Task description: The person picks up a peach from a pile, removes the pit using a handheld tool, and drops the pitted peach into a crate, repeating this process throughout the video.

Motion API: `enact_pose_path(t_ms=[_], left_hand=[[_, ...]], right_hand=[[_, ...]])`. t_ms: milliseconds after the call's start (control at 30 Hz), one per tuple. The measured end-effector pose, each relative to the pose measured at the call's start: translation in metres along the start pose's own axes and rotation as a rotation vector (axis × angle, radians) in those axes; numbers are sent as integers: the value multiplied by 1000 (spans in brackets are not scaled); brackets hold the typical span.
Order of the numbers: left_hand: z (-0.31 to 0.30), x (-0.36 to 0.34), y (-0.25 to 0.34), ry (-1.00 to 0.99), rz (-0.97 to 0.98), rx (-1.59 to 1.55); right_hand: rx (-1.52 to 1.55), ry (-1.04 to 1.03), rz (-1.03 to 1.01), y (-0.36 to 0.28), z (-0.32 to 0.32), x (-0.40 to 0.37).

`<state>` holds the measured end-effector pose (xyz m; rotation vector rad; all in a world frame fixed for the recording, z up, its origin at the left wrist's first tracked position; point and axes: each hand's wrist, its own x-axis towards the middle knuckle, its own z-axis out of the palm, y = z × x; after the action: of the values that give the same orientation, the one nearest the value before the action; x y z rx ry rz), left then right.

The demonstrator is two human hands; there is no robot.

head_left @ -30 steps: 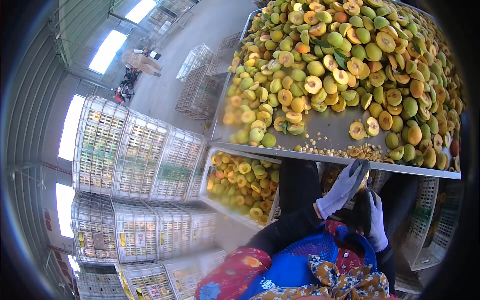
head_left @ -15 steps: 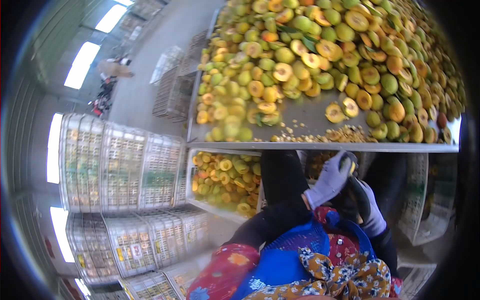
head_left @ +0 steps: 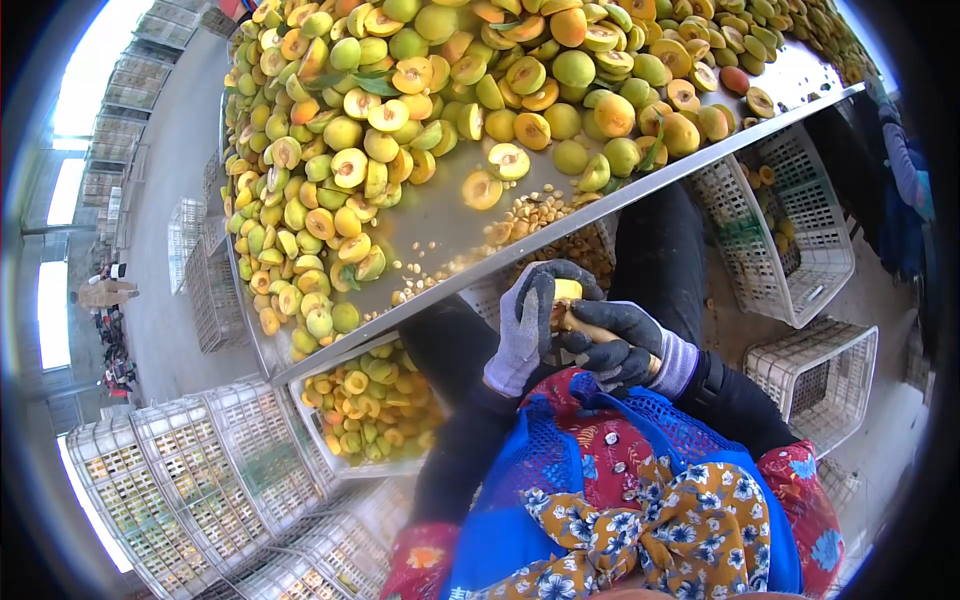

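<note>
My left hand (head_left: 528,318), in a purple glove with dark grey palm and fingers, is closed around a yellow apricot piece (head_left: 567,289). Close beside it, my right hand (head_left: 632,345), gloved alike, is wrapped round a tool with a light wooden handle (head_left: 588,328). The tool's working end is hidden at the fruit. Both hands are above my lap, just below the metal table's edge (head_left: 440,290). On that table lie a heap of green-yellow apricots (head_left: 340,135), many of them halved, and a small pile of pale pits (head_left: 525,222).
A crate of apricot halves (head_left: 375,400) stands left of my legs. Under the table are more pits (head_left: 585,250). White plastic crates (head_left: 780,230) stand to the right, and stacked crates (head_left: 200,470) to the lower left. Another person's sleeve (head_left: 900,165) shows at the far right.
My view has turned and tilted, so the table edge now slants. Both hands have come nearer to my chest, and the yellow fruit piece and wooden handle show more plainly.
</note>
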<state>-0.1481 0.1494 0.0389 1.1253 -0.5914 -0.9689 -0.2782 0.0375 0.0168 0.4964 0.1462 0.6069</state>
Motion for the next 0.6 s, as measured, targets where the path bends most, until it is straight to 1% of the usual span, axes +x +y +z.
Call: enact_pose_path(t_ms=[33, 133, 233, 267, 367, 400, 500, 533, 600], left_hand=[[2, 0, 0, 10, 18, -30], [-3, -5, -10, 18, 4, -36], [-5, -9, -14, -3, 1, -29], [-3, -12, -12, 9, -40, -104], [-1, -15, -2, -36, -47, -53], [-7, -18, -14, -14, -3, -33], [-15, -20, -17, -16, 28, 129], [-14, -20, -14, -13, 36, 122], [-7, -23, -5, -3, 53, 105]], right_hand=[[-14, -17, 0, 0, 0, 0], [-215, 163, -88, 6, 9, 0], [-44, 113, -30, 7, 2, 0], [68, 25, 41, 5, -5, -2], [53, 49, 53, 4, -11, -4], [33, 125, 39, 6, -3, -4], [-530, 473, -182, 20, 24, -1], [-294, 278, -58, 10, 6, -2], [-119, 132, -55, 11, 5, 2]])
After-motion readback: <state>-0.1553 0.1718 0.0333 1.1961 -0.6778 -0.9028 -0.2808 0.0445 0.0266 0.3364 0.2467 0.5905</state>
